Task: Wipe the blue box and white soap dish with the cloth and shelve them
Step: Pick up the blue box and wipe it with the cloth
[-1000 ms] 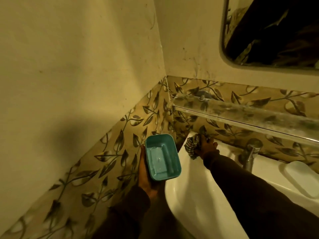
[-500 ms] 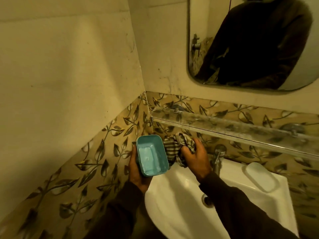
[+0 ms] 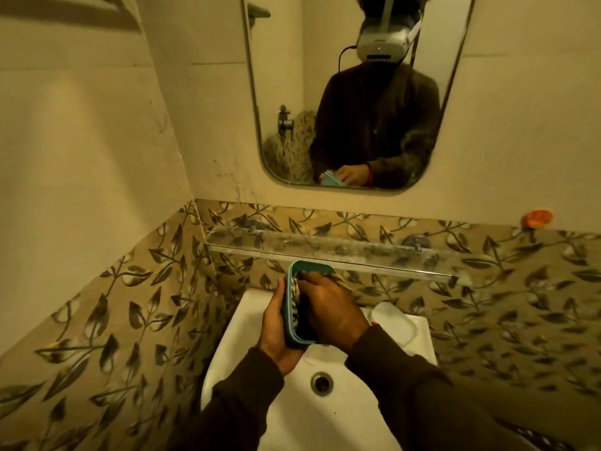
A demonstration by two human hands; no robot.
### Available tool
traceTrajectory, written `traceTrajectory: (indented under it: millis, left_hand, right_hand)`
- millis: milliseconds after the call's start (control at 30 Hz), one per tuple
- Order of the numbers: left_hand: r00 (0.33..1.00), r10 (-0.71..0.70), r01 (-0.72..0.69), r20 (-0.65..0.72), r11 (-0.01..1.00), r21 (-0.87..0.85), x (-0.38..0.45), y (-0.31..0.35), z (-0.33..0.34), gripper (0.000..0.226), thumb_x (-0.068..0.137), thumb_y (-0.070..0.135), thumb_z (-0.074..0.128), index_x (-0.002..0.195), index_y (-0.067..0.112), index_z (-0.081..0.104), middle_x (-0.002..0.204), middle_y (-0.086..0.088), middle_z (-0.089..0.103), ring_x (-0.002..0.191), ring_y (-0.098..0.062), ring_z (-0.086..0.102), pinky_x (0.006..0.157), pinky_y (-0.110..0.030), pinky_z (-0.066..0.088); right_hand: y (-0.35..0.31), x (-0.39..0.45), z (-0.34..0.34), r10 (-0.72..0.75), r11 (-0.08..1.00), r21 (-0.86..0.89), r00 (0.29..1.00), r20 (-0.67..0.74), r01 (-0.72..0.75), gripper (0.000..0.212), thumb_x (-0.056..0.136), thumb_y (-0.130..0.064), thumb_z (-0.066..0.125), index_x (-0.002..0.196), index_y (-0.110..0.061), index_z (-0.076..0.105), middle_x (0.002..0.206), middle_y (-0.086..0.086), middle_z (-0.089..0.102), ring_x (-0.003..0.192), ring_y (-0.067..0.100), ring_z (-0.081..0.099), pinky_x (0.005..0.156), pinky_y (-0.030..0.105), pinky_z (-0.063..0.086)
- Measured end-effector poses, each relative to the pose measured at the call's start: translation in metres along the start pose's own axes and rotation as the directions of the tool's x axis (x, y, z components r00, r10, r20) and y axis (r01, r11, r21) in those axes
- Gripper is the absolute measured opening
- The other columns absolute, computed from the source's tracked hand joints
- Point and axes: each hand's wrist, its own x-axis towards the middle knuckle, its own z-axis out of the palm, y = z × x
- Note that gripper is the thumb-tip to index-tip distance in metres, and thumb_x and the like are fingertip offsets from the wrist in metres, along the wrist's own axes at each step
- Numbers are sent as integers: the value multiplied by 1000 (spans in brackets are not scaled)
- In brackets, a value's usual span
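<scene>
Blue box [image 3: 294,307]: gripped by left hand [image 3: 276,330] above sink [image 3: 260,418]. Cloth [image 3: 296,292], beside it a moment ago, now pressed inside by right hand [image 3: 328,312]; wiping begun. White soap dish [image 3: 395,323]: sink's right corner, untouched.

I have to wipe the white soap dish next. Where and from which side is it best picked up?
Probably by its long edges, from above with the right hand: the white soap dish lies flat on the sink ledge's right side, top unobstructed.
</scene>
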Motion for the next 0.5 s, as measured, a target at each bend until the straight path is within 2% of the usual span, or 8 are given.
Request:
traceTrajectory:
  millis: [33,100,167,233,300,367,433,500]
  left_hand:
    - [1000,-10,10,16,1000,-1,2,0,1,63,85,61,57,128,17,69,134,-21,65,123,-39,63,101,-54,51]
    - [999,-12,11,40,1000,25,4,3,3,65,84,61,55,124,13,72,130,-21,68,117,-36,67,90,-49,58]
    - [996,-31,26,78,998,61,5,3,9,66,84,62,53,119,11,74,124,-20,71,111,-34,71,80,-44,61]
    - [994,-59,54,92,997,63,4,0,15,67,85,63,51,121,12,73,126,-21,70,112,-35,70,81,-47,61]
    - [993,-67,63,92,997,48,3,-3,21,67,84,64,52,124,14,71,129,-21,68,115,-37,68,88,-51,59]
    - [995,-69,66,72,997,40,3,-5,31,66,86,64,52,127,16,70,130,-21,68,119,-40,64,94,-53,55]
    - [995,-78,76,60,996,36,3,-8,39,63,92,64,48,130,19,68,133,-21,66,126,-42,57,101,-56,49]
    - [994,-77,75,71,997,22,3,-8,45,61,94,64,45,131,21,67,134,-20,65,127,-43,55,99,-56,49]
  right_hand:
    - [4,-4,-4,-44,999,-7,998,47,45,46,87,-19,66,132,-14,56,142,7,50,128,25,47,110,34,34]
    - [7,-10,-13,-133,991,27,977,167,130,40,86,-16,69,126,-12,62,136,7,56,125,24,50,110,33,37]
    - [12,-16,-23,-180,983,71,950,254,167,34,84,-13,71,117,-10,66,126,9,62,116,24,56,101,26,40]
    - [16,-19,-33,-186,982,63,940,285,175,29,83,-10,69,112,-8,68,120,11,65,110,26,60,91,21,39]
    - [18,-19,-42,-162,987,53,963,213,154,27,82,-3,66,108,-6,69,113,13,67,105,28,62,92,26,46]
    - [20,-15,-49,-95,993,79,995,43,91,31,83,0,61,114,-7,65,110,16,68,100,31,63,89,41,52]
    - [23,-9,-55,39,999,32,993,-109,-36,39,87,-8,58,125,-16,52,114,14,66,98,32,63,81,43,55]
    - [22,-4,-56,92,991,-80,978,-188,-108,40,87,-14,61,124,-17,45,109,14,66,92,34,64,73,43,56]
